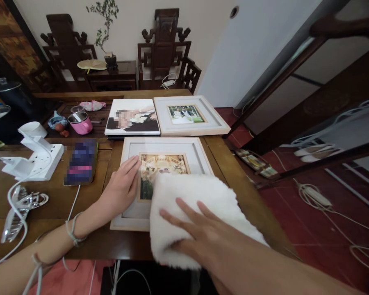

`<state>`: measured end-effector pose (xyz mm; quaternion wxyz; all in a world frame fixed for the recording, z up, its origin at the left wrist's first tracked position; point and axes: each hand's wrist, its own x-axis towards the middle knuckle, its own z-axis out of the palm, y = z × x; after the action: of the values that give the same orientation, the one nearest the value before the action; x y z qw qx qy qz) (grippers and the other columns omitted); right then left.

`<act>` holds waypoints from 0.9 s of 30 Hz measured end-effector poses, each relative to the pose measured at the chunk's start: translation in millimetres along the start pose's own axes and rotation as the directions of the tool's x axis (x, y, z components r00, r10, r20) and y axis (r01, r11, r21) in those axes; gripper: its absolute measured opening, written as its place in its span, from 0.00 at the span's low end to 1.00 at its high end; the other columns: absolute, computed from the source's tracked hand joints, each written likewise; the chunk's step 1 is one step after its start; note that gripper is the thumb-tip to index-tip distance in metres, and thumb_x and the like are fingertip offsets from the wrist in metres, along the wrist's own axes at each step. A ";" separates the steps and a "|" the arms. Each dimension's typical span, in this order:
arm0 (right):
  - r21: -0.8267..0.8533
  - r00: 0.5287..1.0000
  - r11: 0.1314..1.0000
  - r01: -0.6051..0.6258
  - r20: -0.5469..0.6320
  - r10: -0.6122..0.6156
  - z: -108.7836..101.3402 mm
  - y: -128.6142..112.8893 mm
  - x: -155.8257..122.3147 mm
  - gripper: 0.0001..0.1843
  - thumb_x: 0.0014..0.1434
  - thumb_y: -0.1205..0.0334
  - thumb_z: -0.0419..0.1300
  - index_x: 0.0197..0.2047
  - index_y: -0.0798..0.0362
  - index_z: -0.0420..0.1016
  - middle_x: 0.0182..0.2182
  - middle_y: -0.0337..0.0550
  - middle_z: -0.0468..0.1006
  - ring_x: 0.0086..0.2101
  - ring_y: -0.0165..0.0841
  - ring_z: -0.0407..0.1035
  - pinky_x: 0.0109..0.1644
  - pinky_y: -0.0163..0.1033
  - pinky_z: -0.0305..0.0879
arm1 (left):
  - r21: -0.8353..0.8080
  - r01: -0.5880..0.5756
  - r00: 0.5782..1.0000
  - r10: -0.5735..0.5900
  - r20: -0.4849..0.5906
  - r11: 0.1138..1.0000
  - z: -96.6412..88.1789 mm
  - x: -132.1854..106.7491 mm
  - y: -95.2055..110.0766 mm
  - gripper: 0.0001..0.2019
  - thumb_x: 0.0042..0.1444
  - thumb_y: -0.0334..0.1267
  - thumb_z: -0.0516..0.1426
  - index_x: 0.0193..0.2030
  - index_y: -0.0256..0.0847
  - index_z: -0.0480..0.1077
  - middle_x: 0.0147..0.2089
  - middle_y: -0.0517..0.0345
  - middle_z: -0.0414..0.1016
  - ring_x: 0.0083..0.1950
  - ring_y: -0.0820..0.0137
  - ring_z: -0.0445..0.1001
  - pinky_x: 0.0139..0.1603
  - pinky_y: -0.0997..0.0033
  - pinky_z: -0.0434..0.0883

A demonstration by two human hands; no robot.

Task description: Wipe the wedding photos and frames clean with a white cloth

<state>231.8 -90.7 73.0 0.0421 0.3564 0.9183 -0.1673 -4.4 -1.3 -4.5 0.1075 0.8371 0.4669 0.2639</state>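
Picture frame (164, 163): flat on the desk (232, 174), near its front edge, beneath the left fingers.
Left hand (120, 189): fingers straight, close together, resting on the frame's left side, grasping nothing.
White cloth (199, 190): over the frame's front-right corner.
Right hand (201, 233): fingers spread on the cloth; cannot tell whether they grip.
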 end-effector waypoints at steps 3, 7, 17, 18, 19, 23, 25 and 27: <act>0.054 0.999 0.998 0.042 -0.011 -0.041 -0.6 -7.2 -1.6 0.29 0.51 0.76 0.57 0.53 0.40 0.76 0.67 0.36 0.57 0.65 0.53 0.49 0.63 0.65 0.55 | 0.008 0.005 1.000 -0.005 0.014 1.000 -0.4 -0.2 -0.4 0.22 0.66 0.33 0.45 0.66 0.38 0.58 0.69 0.44 0.58 0.70 0.57 0.56 0.68 0.45 0.59; -0.057 0.999 0.998 -0.029 -0.020 0.028 -2.8 18.7 36.7 0.38 0.47 0.81 0.55 0.60 0.45 0.70 0.69 0.43 0.50 0.66 0.58 0.40 0.63 0.70 0.49 | -0.011 -0.021 1.000 0.021 -0.003 1.000 0.5 -0.2 -2.9 0.22 0.66 0.32 0.44 0.67 0.40 0.57 0.68 0.44 0.59 0.70 0.58 0.56 0.68 0.45 0.59; -0.300 0.988 0.950 -0.093 -0.142 0.052 -19.9 77.1 106.1 0.37 0.48 0.83 0.51 0.62 0.57 0.67 0.70 0.51 0.43 0.66 0.63 0.32 0.60 0.78 0.42 | -0.023 -0.025 1.000 0.025 -0.015 0.999 -1.0 0.1 -1.8 0.22 0.66 0.32 0.45 0.66 0.41 0.58 0.68 0.45 0.60 0.70 0.59 0.57 0.68 0.47 0.60; -0.271 0.992 0.959 -0.076 -0.116 0.046 -20.0 71.0 101.1 0.38 0.48 0.84 0.51 0.62 0.55 0.67 0.70 0.49 0.44 0.66 0.62 0.32 0.60 0.77 0.43 | -0.023 -0.024 1.000 0.023 -0.015 0.999 -1.0 -0.1 -1.6 0.22 0.66 0.32 0.45 0.66 0.40 0.58 0.68 0.44 0.60 0.70 0.59 0.57 0.68 0.47 0.60; -0.233 0.996 0.971 -0.061 -0.083 0.043 -19.6 63.1 94.0 0.38 0.48 0.84 0.51 0.62 0.53 0.67 0.70 0.48 0.45 0.66 0.61 0.33 0.60 0.77 0.44 | -0.023 -0.021 1.000 0.020 -0.014 1.000 -0.8 -0.2 -1.6 0.22 0.66 0.32 0.45 0.66 0.40 0.57 0.68 0.44 0.60 0.70 0.59 0.56 0.68 0.47 0.59; -0.028 0.997 1.000 0.011 0.079 -0.009 -14.0 24.7 57.2 0.37 0.47 0.79 0.58 0.60 0.45 0.70 0.69 0.46 0.49 0.66 0.61 0.37 0.59 0.77 0.46 | -0.026 -0.002 1.000 0.002 0.003 1.000 -0.1 -0.1 -1.8 0.22 0.66 0.31 0.45 0.66 0.40 0.57 0.69 0.45 0.59 0.70 0.58 0.56 0.68 0.46 0.59; 0.052 0.985 0.997 0.053 0.161 -0.061 -10.1 9.3 41.6 0.37 0.44 0.74 0.63 0.58 0.43 0.72 0.68 0.47 0.52 0.65 0.63 0.39 0.58 0.78 0.48 | -0.023 -0.002 1.000 0.003 0.011 1.000 -0.4 0.5 -1.9 0.22 0.65 0.31 0.45 0.66 0.40 0.58 0.69 0.45 0.59 0.70 0.58 0.55 0.68 0.46 0.58; 0.103 0.971 0.991 0.082 0.215 -0.103 -7.0 0.1 32.0 0.36 0.42 0.71 0.65 0.56 0.42 0.74 0.67 0.46 0.55 0.65 0.64 0.43 0.56 0.78 0.51 | -0.020 -0.001 1.000 0.002 0.020 1.000 -1.3 1.1 -1.3 0.22 0.66 0.32 0.45 0.65 0.39 0.58 0.68 0.44 0.59 0.71 0.59 0.55 0.68 0.46 0.58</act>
<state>208.3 -67.8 73.3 0.1188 0.2941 0.9148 -0.2500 -5.6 0.3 -3.6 0.1205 0.8390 0.4624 0.2601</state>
